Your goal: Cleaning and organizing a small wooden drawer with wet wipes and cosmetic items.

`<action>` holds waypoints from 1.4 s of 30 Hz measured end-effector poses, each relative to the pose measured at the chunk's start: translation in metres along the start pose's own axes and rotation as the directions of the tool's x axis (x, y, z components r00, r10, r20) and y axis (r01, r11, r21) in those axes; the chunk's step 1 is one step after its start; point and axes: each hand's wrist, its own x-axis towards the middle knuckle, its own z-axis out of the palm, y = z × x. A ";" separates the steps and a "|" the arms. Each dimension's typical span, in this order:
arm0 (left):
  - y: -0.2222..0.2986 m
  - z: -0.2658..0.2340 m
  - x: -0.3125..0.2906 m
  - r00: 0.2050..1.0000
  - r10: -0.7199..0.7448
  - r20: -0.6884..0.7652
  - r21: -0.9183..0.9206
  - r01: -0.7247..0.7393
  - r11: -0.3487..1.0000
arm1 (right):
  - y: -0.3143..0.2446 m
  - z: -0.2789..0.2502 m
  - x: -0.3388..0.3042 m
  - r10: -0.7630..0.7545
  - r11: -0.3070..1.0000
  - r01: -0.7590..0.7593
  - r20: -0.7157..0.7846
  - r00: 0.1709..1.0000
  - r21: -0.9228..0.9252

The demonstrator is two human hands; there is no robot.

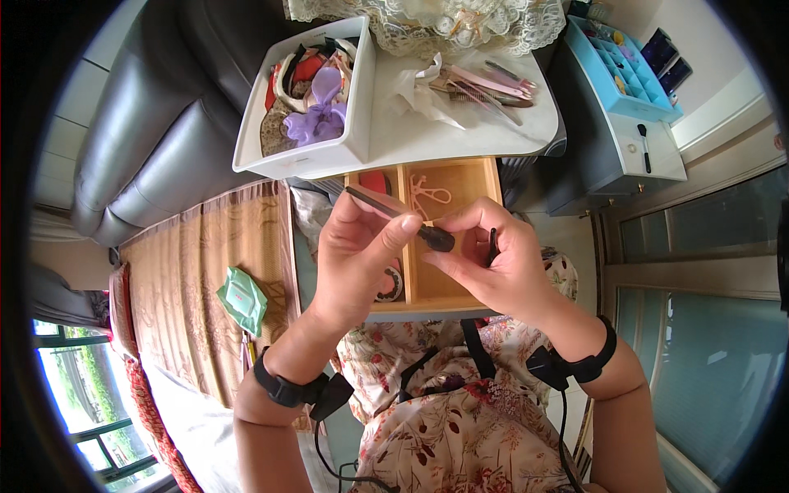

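Observation:
Above an open wooden drawer (448,296), both my hands are at a slim dark stick with a rounded black end (437,239), perhaps a makeup brush. My left hand (355,255) pinches it between thumb and fingers, its thin end slanting up to the left. My right hand (501,259) is closed beside the rounded end, thumb and forefinger close to it. Between the right fingers shows a small black piece (493,246) whose kind I cannot make out. A pink hair clip (431,193) lies at the back of the drawer.
On the white tabletop (403,160) stand a white bin (366,107) of hair accessories, including a purple bow (319,115), and a pile of combs (493,90). A blue compartment box (604,82) is at right, near a black brush (644,148). Green wipes pack (242,300) lies left.

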 end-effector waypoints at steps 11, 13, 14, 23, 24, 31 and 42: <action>-0.002 -0.016 -0.003 0.997 0.034 0.075 0.080 -0.040 0.996 | 0.006 0.010 0.000 -0.089 0.996 0.089 -0.028 0.996 -0.003; -0.004 -0.017 -0.003 0.995 0.051 0.083 0.011 -0.052 0.999 | 0.004 0.012 -0.001 -0.095 0.995 0.095 -0.043 0.995 0.008; -0.005 -0.017 -0.002 0.994 0.056 0.097 -0.020 -0.055 0.998 | 0.006 0.012 -0.001 -0.084 0.996 0.084 -0.034 0.996 -0.007; -0.001 -0.022 -0.010 0.987 0.076 0.144 0.048 -0.084 0.995 | 0.000 0.011 -0.008 -0.104 0.993 0.102 -0.031 0.994 -0.066; -0.005 -0.025 -0.008 0.983 0.085 0.162 -0.019 -0.083 0.996 | -0.001 0.011 -0.009 -0.128 0.989 0.127 -0.015 0.992 -0.082; 0.005 -0.018 -0.013 0.985 0.072 0.159 0.031 -0.078 0.996 | 0.000 0.006 -0.015 -0.089 0.995 0.087 -0.025 0.996 -0.056; 0.007 -0.009 -0.019 0.983 0.051 0.177 -0.025 -0.048 0.999 | -0.003 0.004 -0.025 -0.191 0.964 0.178 -0.046 0.981 -0.197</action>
